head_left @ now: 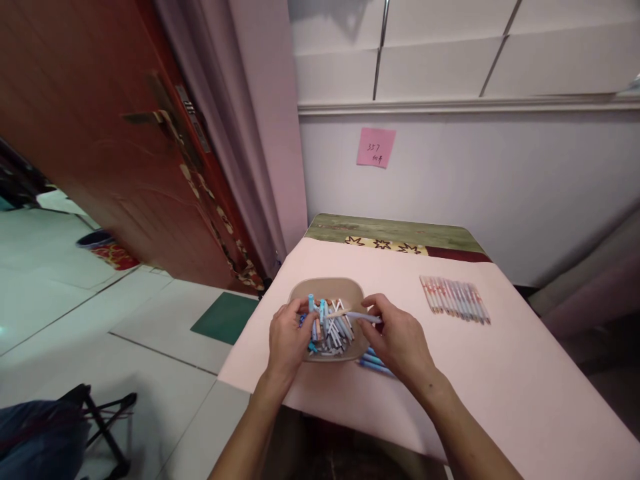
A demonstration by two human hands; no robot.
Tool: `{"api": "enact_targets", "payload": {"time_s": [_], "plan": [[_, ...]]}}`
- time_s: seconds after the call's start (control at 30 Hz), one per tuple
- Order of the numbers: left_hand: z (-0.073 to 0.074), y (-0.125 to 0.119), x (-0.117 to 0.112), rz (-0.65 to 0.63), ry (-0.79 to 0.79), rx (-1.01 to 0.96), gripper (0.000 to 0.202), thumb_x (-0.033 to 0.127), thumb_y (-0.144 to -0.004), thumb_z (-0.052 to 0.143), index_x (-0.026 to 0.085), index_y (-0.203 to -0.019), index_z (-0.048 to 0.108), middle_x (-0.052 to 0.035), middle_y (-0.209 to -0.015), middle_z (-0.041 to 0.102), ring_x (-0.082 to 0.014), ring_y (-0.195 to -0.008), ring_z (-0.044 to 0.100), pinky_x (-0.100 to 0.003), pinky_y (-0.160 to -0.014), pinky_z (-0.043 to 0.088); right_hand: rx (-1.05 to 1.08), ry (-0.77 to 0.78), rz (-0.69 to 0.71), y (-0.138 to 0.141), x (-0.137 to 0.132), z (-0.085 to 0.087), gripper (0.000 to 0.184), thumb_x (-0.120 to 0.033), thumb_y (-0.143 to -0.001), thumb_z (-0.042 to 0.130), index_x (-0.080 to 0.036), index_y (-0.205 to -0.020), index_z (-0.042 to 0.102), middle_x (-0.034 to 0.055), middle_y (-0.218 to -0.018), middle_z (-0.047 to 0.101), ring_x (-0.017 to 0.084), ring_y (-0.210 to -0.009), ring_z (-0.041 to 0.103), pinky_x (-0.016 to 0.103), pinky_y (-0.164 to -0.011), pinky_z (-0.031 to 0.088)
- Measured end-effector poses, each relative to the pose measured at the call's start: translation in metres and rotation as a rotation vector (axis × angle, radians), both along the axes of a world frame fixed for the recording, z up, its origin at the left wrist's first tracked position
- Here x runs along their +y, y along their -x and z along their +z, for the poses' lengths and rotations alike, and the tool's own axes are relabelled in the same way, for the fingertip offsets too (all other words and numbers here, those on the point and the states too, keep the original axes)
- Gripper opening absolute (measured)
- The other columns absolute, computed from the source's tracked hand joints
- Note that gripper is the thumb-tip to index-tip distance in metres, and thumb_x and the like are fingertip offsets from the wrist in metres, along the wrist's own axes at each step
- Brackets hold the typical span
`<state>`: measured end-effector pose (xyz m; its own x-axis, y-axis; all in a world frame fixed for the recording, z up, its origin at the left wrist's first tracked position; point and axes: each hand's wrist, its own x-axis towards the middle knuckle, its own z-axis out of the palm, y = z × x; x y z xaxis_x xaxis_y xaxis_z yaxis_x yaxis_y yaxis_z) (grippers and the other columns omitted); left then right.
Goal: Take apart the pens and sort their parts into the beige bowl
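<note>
A beige plastic bin (296, 291) sits near the front of the table, filled with loose pale pen parts (336, 341). My left hand (290, 333) is at the bin's left side, thumb and fingers closed around an upright light-blue pen part (311, 303); the fingers partly hide it. Over the bin's right rim, my right hand (397, 333) pinches a slim pale lavender pen (361, 317), lying nearly level with its thin end pointing left. Several blue pens (373, 363) lie on the table, partly under my right hand.
A neat row of pale pens (455, 300) with orange-red marks lies to the right on the pink-covered table (440, 393). A pink note (376, 148) is on the wall behind. A wooden door (100, 120) and a folding stool (103, 427) are on the left.
</note>
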<state>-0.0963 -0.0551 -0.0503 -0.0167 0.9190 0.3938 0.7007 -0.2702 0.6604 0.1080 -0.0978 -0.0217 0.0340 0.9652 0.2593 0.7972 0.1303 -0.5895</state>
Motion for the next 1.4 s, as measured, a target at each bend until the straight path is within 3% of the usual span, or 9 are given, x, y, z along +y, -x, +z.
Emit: {"api": "enact_targets", "payload": {"time_s": [0.17, 0.37, 0.53, 0.67, 0.8, 0.93, 1.1, 1.27, 1.4], "plan": [[-0.003, 0.003, -0.001, -0.063, 0.078, -0.077, 0.014, 0.030, -0.079, 0.059, 0.023, -0.088, 0.067, -0.0001, -0.078, 0.071, -0.0191, -0.074, 0.067, -0.028, -0.070, 0.048, 0.111, -0.045, 0.023, 0.005, 0.007, -0.008, 0.010, -0.031, -0.081, 0.060, -0.024, -0.084, 0.066, -0.0009, -0.069, 0.066, 0.015, -0.060, 0.058, 0.023, -0.057, 0.038], [0.001, 0.005, -0.003, -0.063, 0.117, -0.118, 0.023, 0.042, -0.083, 0.056, 0.022, -0.084, 0.067, 0.0006, -0.075, 0.071, -0.0174, -0.070, 0.065, -0.026, -0.068, 0.048, 0.228, -0.138, -0.028, 0.008, 0.008, -0.011, 0.020, -0.036, -0.085, 0.057, -0.021, -0.092, 0.067, 0.0014, -0.070, 0.067, 0.014, -0.060, 0.059, 0.024, -0.059, 0.042], [0.000, 0.007, -0.001, 0.014, 0.111, 0.021, 0.038, 0.045, -0.082, 0.057, 0.019, -0.109, 0.064, -0.0011, -0.073, 0.070, -0.0198, -0.068, 0.065, -0.029, -0.067, 0.048, 0.366, -0.009, 0.001, -0.009, 0.022, -0.019, 0.038, -0.035, -0.085, 0.056, -0.021, -0.120, 0.058, 0.0030, -0.091, 0.071, 0.014, -0.065, 0.063, 0.023, -0.061, 0.047], [-0.004, 0.017, -0.001, 0.094, 0.050, 0.070, 0.040, 0.041, -0.085, 0.054, 0.016, -0.115, 0.061, -0.0076, -0.091, 0.072, -0.0224, -0.080, 0.066, -0.032, -0.074, 0.049, 0.013, 0.120, -0.107, -0.039, 0.012, -0.038, 0.026, -0.036, -0.088, 0.051, -0.024, -0.104, 0.067, 0.0033, -0.087, 0.072, 0.019, -0.077, 0.066, 0.027, -0.066, 0.044], [-0.005, 0.031, 0.000, 0.188, 0.007, -0.043, 0.032, 0.037, -0.087, 0.050, 0.018, -0.109, 0.064, -0.0090, -0.101, 0.072, -0.0229, -0.089, 0.067, -0.031, -0.073, 0.050, -0.318, 0.342, -0.082, -0.057, -0.016, -0.067, 0.022, -0.033, -0.088, 0.052, -0.024, -0.097, 0.070, 0.0047, -0.090, 0.072, 0.021, -0.082, 0.066, 0.027, -0.064, 0.040], [-0.001, 0.033, 0.001, 0.211, 0.032, -0.177, 0.032, 0.039, -0.084, 0.054, 0.019, -0.106, 0.065, -0.0080, -0.098, 0.072, -0.0221, -0.089, 0.067, -0.027, -0.065, 0.050, -0.394, 0.350, -0.059, -0.057, -0.032, -0.084, 0.021, -0.028, -0.091, 0.049, -0.025, -0.090, 0.070, 0.0034, -0.091, 0.070, 0.019, -0.084, 0.065, 0.026, -0.064, 0.038], [0.004, 0.027, -0.002, 0.141, 0.067, -0.281, 0.030, 0.039, -0.081, 0.060, 0.019, -0.103, 0.066, -0.0065, -0.097, 0.072, -0.0208, -0.089, 0.066, -0.027, -0.070, 0.050, -0.350, 0.351, -0.051, -0.066, -0.032, -0.086, 0.017, -0.025, -0.090, 0.048, -0.022, -0.085, 0.063, 0.0041, -0.089, 0.069, 0.021, -0.083, 0.064, 0.027, -0.064, 0.037], [0.006, 0.011, -0.008, 0.019, 0.218, -0.615, 0.032, 0.039, -0.074, 0.069, 0.017, -0.097, 0.066, -0.0065, -0.090, 0.074, -0.0199, -0.085, 0.067, -0.029, -0.076, 0.051, 0.021, 0.314, -0.263, -0.082, -0.032, -0.069, 0.017, -0.034, -0.093, 0.042, -0.022, -0.093, 0.054, 0.0053, -0.079, 0.069, 0.022, -0.074, 0.064, 0.032, -0.066, 0.040], [0.006, -0.031, -0.017, -0.278, 0.596, -0.970, 0.042, 0.033, -0.065, 0.079, 0.015, -0.101, 0.067, -0.0092, -0.094, 0.075, -0.0188, -0.086, 0.068, -0.027, -0.076, 0.050, 0.842, 0.227, 0.012, -0.047, -0.025, -0.048, 0.031, -0.051, -0.086, 0.053, -0.021, -0.094, 0.051, 0.0034, -0.077, 0.067, 0.018, -0.072, 0.063, 0.031, -0.070, 0.048]]}}
